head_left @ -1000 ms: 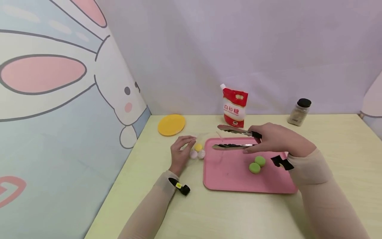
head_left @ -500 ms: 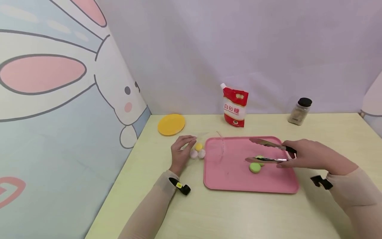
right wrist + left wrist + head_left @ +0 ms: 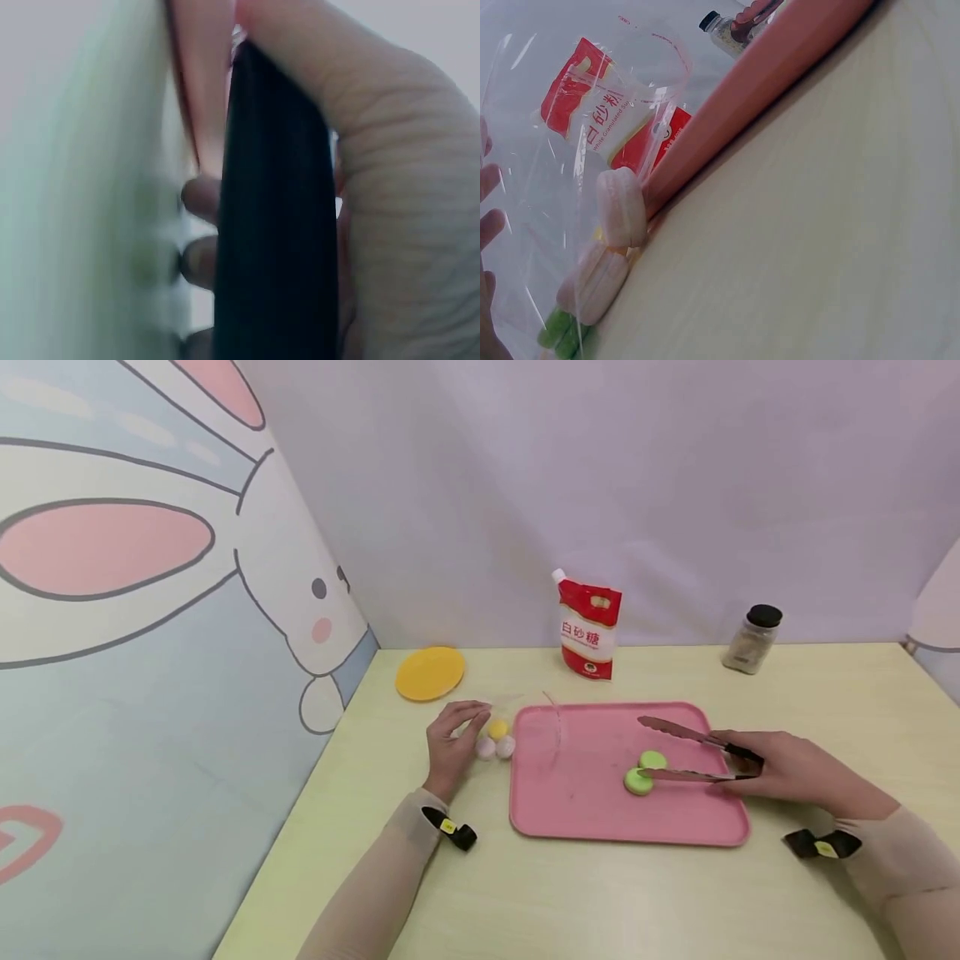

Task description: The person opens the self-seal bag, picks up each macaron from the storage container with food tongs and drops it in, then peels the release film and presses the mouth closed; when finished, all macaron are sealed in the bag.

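At right of the frame, the right hand [image 3: 783, 768] is curled round black-handled metal tongs [image 3: 693, 777], their arms apart over two round green macarons [image 3: 638, 783] on the rectangular pink tray [image 3: 585, 818]; contact cannot be told. Left of centre, the left hand [image 3: 452, 743] pinches a clear plastic bag [image 3: 547, 202] containing pale pink macarons [image 3: 486, 749] and a yellow macaron [image 3: 498, 729]. Farther back on the pale wooden table [image 3: 570, 893]: a round yellow plate [image 3: 430, 674] upper left of the tray, a red-and-white sugar pouch [image 3: 588, 628] at upper centre, and a black-lidded clear jar [image 3: 752, 642] at upper right.
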The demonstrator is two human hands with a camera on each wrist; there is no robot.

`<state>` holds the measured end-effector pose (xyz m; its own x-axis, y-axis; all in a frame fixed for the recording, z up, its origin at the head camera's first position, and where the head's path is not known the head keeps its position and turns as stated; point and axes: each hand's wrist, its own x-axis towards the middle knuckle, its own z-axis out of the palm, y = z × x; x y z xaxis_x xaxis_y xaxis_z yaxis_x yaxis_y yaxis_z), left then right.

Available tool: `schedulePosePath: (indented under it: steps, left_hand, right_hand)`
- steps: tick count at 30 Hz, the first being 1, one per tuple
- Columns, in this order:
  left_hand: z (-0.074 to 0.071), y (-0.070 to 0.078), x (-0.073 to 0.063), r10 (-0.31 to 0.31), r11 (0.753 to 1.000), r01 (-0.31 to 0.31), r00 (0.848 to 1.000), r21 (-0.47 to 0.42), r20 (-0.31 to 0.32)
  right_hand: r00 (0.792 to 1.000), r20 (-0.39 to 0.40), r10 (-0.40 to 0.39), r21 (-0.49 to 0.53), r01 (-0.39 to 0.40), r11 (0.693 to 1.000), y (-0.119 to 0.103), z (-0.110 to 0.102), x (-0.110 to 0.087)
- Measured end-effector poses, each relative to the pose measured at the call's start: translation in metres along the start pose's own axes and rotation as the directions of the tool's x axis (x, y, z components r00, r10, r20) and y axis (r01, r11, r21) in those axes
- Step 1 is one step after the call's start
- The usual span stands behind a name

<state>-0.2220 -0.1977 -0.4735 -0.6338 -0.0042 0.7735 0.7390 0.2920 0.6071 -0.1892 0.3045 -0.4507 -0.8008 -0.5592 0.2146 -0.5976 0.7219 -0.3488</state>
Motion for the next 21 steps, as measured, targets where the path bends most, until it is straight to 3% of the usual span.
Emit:
schedulePosePath:
  steps: [9, 21]
  left_hand:
    - [-0.001, 0.003, 0.002, -0.019, 1.000, 0.019, 1.000, 0.004, -0.005]
    - [0.001, 0.003, 0.000, -0.011, 1.000, 0.011, 1.000, 0.000, 0.008]
  right_hand:
    - [0.999, -0.037, 0.024, -0.029, -0.025, 0.999, 0.005, 0.007, 0.001]
    - [0.971, 0.015, 0.237, -0.074, -0.235, 0.969, -0.007, 0.007, 0.005]
